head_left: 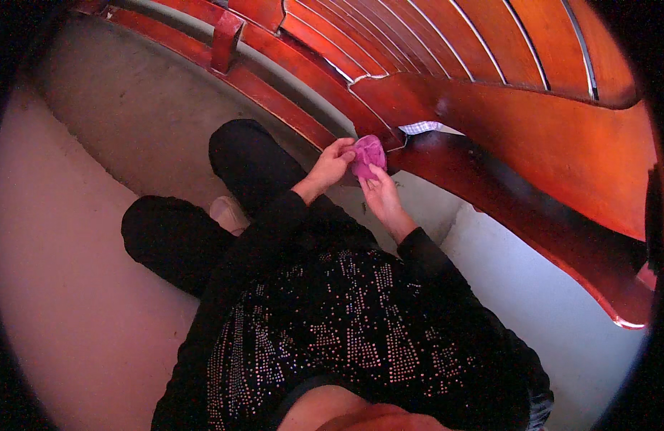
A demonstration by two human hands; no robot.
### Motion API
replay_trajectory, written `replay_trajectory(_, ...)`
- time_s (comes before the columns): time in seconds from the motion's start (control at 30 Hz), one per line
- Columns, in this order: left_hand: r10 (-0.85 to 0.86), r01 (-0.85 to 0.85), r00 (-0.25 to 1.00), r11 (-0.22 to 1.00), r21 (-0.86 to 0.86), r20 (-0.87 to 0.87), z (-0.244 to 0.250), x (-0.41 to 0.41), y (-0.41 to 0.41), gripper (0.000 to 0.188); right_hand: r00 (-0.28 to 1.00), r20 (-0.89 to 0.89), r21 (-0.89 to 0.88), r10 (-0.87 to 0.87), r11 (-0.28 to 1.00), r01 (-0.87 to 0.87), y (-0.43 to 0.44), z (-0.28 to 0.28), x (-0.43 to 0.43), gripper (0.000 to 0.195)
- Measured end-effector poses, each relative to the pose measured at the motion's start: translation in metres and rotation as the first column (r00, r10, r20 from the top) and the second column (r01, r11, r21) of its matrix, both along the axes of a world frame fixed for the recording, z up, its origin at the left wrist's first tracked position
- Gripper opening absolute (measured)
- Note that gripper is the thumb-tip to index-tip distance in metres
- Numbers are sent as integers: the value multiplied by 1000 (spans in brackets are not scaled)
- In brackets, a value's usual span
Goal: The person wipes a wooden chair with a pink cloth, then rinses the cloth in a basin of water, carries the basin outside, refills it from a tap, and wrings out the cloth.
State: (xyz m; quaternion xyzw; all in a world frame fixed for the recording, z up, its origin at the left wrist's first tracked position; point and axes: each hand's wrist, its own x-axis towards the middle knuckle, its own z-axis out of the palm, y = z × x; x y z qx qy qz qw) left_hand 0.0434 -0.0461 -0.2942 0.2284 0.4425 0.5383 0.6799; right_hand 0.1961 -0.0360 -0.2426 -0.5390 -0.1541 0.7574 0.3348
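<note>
A crumpled pink cloth (371, 151) is held between both hands, in front of my knees. My left hand (332, 166) pinches its left side between thumb and fingers. From below and to the right, my right hand (381, 195) grips the lower part, with fingers lying against the fabric. Just behind the cloth is the joint of a glossy red-brown wooden bench frame (437, 89). Whether the cloth touches the wood cannot be told.
Slats (429, 32) with light gaps fill the upper right. A curved wooden armrest (526, 215) runs down the right side. Checked fabric (420, 127) shows through a gap. Low rails (272, 89) stretch leftward above the floor (68, 226). My bent knees (246, 156) are close by.
</note>
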Motion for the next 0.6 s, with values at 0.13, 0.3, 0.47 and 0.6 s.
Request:
replay_trajectory(0.13,85,164,861,888,431,-501,-1,11,19,35,981,-79,-57,-178,983,174,11,-33,-17,34)
replay_trajectory(0.3,-26,537,526,785,309,-850,-39,27,29,46,998,4,-119,-69,990,69,14,-67,-12,36)
replay_trajectory(0.47,-485,517,830,854,53,-277,-51,12,-6,44,964,232,-105,127,989,-105,-20,-24,7,34)
replay_trajectory(0.6,-263,327,936,895,305,-233,-12,48,-17,41,939,345,83,-9,996,-21,-34,17,32,38)
